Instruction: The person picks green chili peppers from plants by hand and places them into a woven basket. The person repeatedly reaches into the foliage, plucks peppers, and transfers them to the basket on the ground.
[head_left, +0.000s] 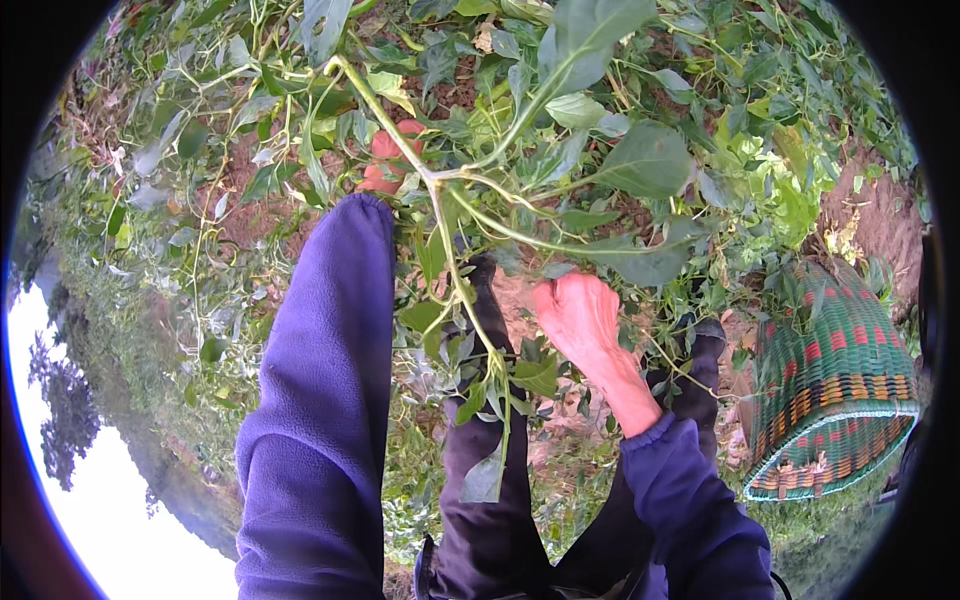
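Observation:
My left hand (386, 157) reaches in among leafy plants that look like chili pepper plants. A forked green stem (431, 180) crosses in front of it, and leaves cover part of the fingers. My right hand (581, 315) is lower and to the right, back of the hand up, with its fingers curled under. Whatever may be in its grasp is hidden. Just above that hand hang broad green leaves (645, 161) of the near plant. The forked stem runs down between my two forearms to a small leafy tip (495, 375).
A woven basket (836, 352), green with red and orange bands, lies tipped at the right, its mouth towards me. Bits of dry plant matter show inside. My dark-trousered legs (487, 480) stand among the plants. Brown soil (885, 225) shows through the foliage.

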